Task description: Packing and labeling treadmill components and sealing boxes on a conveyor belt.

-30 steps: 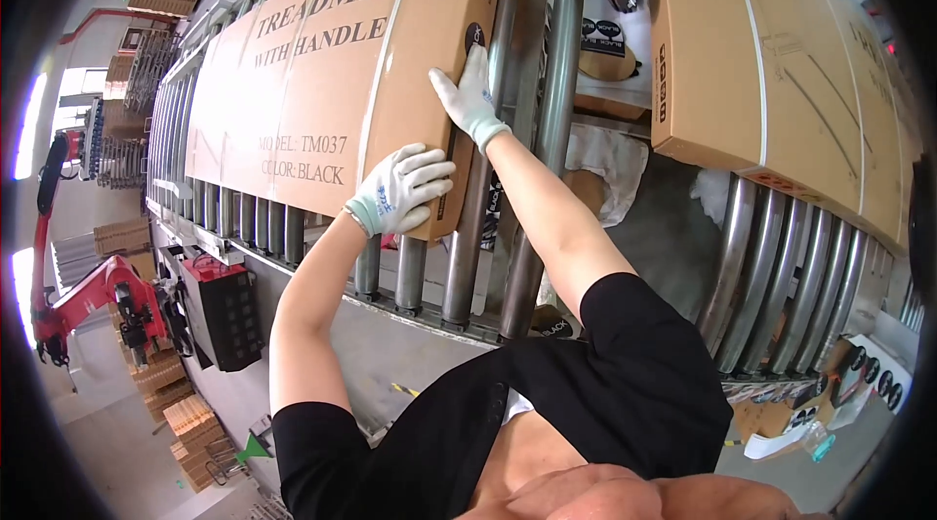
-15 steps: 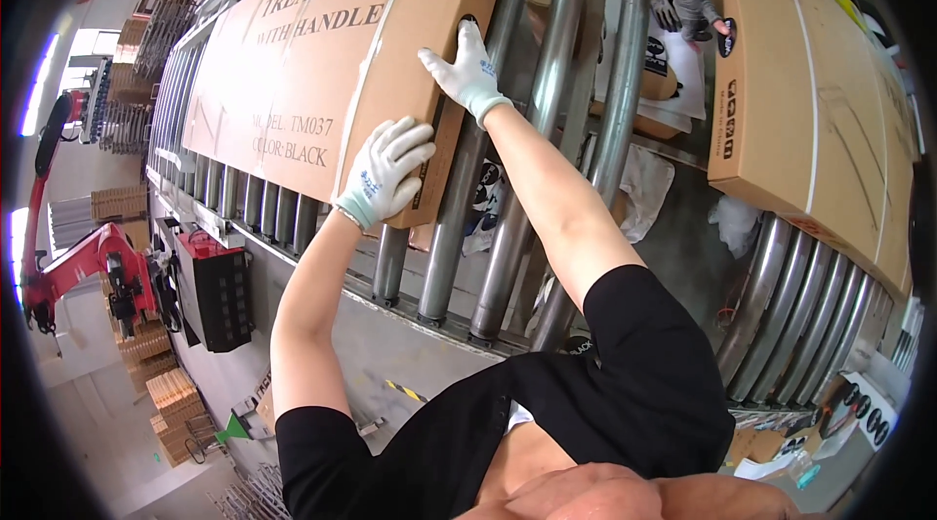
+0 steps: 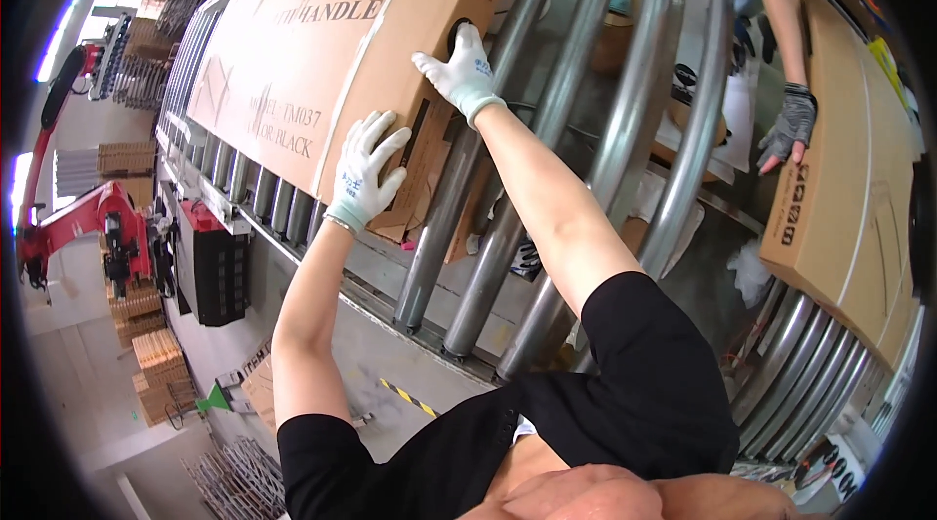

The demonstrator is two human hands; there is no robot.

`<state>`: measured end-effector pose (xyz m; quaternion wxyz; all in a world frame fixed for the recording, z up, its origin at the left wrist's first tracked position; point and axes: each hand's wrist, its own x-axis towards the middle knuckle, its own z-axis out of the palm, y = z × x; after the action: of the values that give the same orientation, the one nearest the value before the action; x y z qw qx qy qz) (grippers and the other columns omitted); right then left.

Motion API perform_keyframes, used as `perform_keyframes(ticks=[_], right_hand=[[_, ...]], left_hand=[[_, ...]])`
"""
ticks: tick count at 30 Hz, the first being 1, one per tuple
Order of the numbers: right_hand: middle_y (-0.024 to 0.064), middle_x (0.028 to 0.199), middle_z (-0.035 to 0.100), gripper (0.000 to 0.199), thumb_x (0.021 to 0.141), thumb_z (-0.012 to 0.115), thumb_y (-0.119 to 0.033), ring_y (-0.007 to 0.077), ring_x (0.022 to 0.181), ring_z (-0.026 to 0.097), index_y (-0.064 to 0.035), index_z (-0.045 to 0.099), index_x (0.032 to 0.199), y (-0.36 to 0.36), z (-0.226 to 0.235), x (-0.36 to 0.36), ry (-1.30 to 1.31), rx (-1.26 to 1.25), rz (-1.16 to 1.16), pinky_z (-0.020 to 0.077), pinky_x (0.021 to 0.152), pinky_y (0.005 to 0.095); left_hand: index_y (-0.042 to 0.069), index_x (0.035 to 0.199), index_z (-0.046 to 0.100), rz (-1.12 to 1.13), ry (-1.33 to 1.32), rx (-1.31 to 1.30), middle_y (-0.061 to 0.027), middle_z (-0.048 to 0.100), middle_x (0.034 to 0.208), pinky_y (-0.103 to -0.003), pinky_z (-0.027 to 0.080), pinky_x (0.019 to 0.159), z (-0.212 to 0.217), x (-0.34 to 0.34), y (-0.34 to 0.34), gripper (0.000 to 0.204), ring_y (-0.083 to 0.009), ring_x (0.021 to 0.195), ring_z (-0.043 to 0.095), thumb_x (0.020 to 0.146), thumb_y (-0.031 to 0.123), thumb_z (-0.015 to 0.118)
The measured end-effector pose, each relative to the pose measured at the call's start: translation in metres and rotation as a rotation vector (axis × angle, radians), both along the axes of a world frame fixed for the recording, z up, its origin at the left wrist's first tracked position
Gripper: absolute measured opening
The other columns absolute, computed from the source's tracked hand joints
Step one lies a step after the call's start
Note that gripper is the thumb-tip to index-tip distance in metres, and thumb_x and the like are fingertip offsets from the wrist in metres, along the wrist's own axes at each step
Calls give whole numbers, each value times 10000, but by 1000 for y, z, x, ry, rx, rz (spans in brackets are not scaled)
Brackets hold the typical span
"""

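Note:
A large brown carton (image 3: 293, 81) with dark printing lies flat on the metal roller conveyor (image 3: 508, 256), with a pale strap (image 3: 363, 61) around it. My left hand (image 3: 366, 168), in a white knit glove, rests on the carton's near end with its fingers spread. At the carton's right side my right hand (image 3: 459, 76), gloved alike, has its fingers hooked into a dark oval hand hole (image 3: 455, 32). The right thumb lies over the top edge. The hooked fingertips are hidden.
On the right, a co-worker's dark-gloved hand (image 3: 789, 129) touches a second strapped carton (image 3: 849, 178) on other rollers. A red robot arm (image 3: 93, 217), a black cabinet (image 3: 210, 271) and stacked cardboard (image 3: 161, 364) stand left. Plastic wrap (image 3: 750, 274) hangs near the second carton.
My hands stay on the carton, which has shifted slightly away along the rollers. The co-worker's hand and the second carton now appear lower in the view.

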<state>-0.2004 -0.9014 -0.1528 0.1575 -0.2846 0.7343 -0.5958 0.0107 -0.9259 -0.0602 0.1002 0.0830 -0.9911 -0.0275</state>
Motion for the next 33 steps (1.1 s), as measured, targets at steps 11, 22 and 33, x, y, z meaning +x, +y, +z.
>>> perform_keyframes(ticks=[11, 22, 33], right_hand=[[246, 1461, 362, 891, 823, 624, -551, 327, 1365, 360, 70, 355, 1402, -79, 4, 27, 169, -4, 33, 296, 1127, 375], [223, 1395, 456, 599, 942, 528, -399, 335, 1315, 424, 23, 445, 1360, 163, 0, 117, 49, -62, 801, 322, 1107, 379], [268, 1450, 317, 876, 767, 699, -330, 395, 1322, 344, 69, 275, 1422, 604, 33, 97, 316, 1494, -292, 283, 1115, 452]], left_hand=[[119, 1203, 602, 181, 38, -70, -165, 485, 1356, -482, 319, 1096, -10, 22, -63, 527, -386, 1276, 427, 680, 77, 650], [160, 1349, 505, 676, -186, -411, -183, 312, 1488, -507, 251, 1108, -27, 40, -105, 588, -363, 1366, 307, 787, 254, 651], [25, 1493, 127, 262, -346, 918, -259, 443, 1349, -460, 377, 1044, -108, -16, 362, 1048, -398, 1265, 443, 729, 395, 741]])
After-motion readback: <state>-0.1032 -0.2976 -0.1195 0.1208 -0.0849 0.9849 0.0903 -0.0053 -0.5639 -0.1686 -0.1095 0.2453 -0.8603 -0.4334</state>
